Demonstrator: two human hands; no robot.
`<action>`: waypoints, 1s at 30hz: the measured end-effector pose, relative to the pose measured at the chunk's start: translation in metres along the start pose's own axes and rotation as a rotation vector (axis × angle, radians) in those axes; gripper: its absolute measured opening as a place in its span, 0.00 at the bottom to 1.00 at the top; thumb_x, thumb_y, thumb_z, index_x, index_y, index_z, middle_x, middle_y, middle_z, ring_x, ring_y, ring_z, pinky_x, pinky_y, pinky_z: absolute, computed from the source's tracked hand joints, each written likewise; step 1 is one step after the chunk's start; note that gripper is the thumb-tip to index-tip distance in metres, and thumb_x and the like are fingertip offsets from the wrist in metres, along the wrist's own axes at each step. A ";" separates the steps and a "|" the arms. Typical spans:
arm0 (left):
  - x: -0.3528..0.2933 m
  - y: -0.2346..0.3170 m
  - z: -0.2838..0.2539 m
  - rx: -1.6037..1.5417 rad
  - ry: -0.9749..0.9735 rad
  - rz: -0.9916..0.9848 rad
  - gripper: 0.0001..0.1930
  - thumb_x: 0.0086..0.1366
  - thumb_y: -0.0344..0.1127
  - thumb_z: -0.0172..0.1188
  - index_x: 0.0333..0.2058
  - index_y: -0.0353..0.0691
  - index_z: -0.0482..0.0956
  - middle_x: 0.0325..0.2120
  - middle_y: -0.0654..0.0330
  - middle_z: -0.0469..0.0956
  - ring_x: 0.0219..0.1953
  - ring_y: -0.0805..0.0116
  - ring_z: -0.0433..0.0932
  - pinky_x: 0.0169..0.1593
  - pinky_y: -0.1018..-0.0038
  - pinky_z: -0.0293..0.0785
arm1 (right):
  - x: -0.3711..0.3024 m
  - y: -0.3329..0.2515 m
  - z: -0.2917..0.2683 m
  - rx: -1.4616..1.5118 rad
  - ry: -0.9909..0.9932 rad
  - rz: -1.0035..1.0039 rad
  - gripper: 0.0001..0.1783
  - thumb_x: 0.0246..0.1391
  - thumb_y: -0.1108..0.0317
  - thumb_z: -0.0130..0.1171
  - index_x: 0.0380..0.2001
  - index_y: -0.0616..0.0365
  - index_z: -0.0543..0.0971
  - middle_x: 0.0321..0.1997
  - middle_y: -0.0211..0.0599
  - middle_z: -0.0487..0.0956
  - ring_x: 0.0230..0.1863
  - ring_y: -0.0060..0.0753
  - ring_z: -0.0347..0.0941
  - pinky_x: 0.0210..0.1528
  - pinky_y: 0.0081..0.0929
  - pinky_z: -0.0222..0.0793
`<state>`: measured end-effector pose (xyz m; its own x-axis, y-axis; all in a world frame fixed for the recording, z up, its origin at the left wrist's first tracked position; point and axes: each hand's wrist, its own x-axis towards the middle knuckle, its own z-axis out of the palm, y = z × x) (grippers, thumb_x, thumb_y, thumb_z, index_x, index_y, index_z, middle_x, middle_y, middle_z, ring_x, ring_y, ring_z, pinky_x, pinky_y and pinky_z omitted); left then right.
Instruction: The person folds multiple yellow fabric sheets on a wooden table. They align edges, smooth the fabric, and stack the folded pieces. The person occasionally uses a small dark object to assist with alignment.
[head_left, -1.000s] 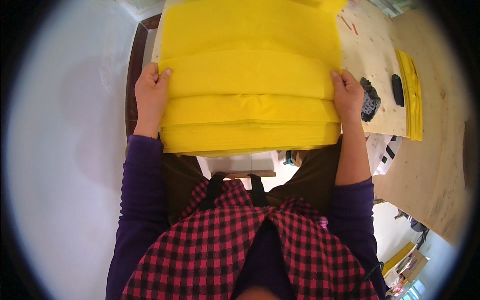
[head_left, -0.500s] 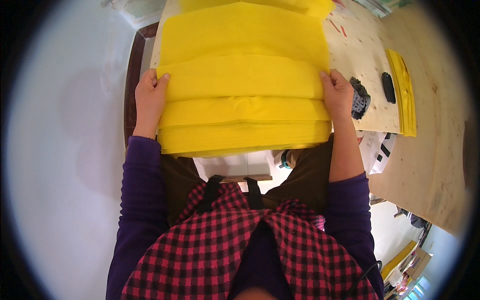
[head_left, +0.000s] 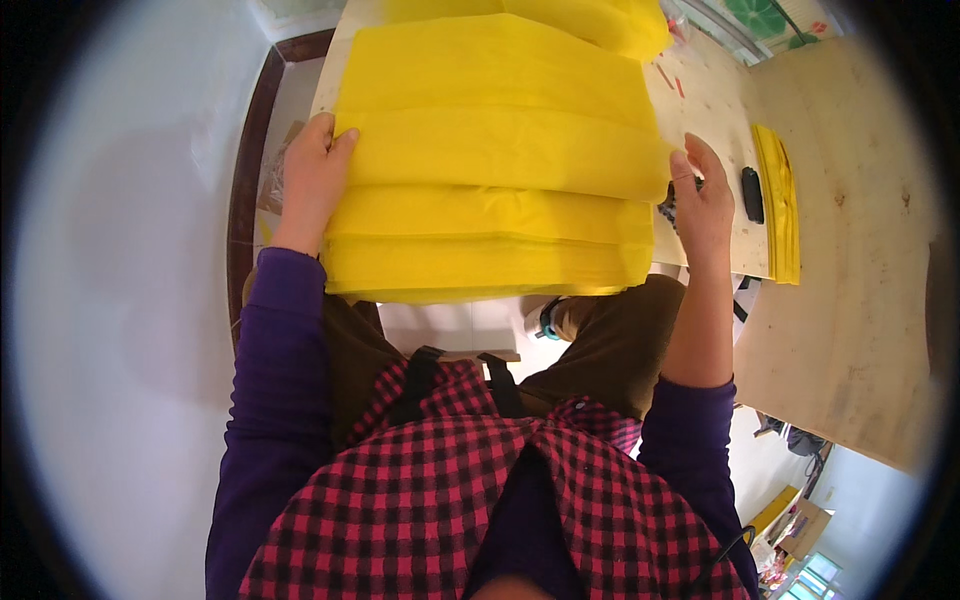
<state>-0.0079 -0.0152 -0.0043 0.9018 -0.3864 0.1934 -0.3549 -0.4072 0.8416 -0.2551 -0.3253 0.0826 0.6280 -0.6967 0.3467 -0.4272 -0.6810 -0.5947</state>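
Head view showed the right hand (head_left: 706,207) half-spread and empty beside the yellow cloth (head_left: 500,150) at upper centre, its earlier pinch released, while the left hand (head_left: 314,182) still gripped the cloth's left edge.

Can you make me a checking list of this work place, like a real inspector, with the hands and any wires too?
Surface: pale plywood tabletop, partly covered.
Work things: yellow fabric, in layers with crosswise folds.
Clutter: red strips, a black oblong object, a folded yellow fabric strip and a dark grey bundle, partly hidden.
Hands: left hand pinches the fabric's left edge; right hand is open by its right edge, contact unclear.
Cables: a thin black cord by the right sleeve; nothing seen on the visible tabletop.
Surroundings: pale wall at left, large plywood panel at right.
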 end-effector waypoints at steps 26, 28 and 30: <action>0.000 0.009 -0.006 0.118 -0.013 -0.003 0.13 0.62 0.34 0.59 0.27 0.32 0.66 0.21 0.52 0.67 0.23 0.61 0.64 0.31 0.66 0.63 | -0.042 -0.030 0.089 -0.391 -0.502 -0.288 0.44 0.63 0.39 0.38 0.69 0.63 0.49 0.74 0.47 0.47 0.76 0.42 0.38 0.74 0.43 0.32; -0.002 0.011 -0.005 0.100 -0.008 -0.011 0.11 0.62 0.34 0.59 0.29 0.32 0.68 0.21 0.54 0.69 0.24 0.64 0.66 0.31 0.67 0.64 | -0.035 -0.011 0.075 -0.423 -0.471 -0.236 0.43 0.63 0.40 0.37 0.69 0.63 0.49 0.74 0.47 0.47 0.76 0.41 0.38 0.74 0.43 0.32; -0.002 0.010 -0.004 0.034 -0.015 -0.041 0.10 0.63 0.33 0.58 0.30 0.32 0.71 0.22 0.56 0.71 0.25 0.67 0.68 0.31 0.69 0.65 | -0.031 0.002 0.068 -0.464 -0.450 -0.165 0.43 0.64 0.40 0.36 0.69 0.63 0.49 0.74 0.47 0.47 0.76 0.41 0.38 0.73 0.43 0.33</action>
<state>-0.0126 -0.0150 0.0058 0.9121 -0.3813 0.1508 -0.3259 -0.4511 0.8308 -0.2312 -0.2902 0.0215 0.8765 -0.4813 0.0104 -0.4744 -0.8673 -0.1507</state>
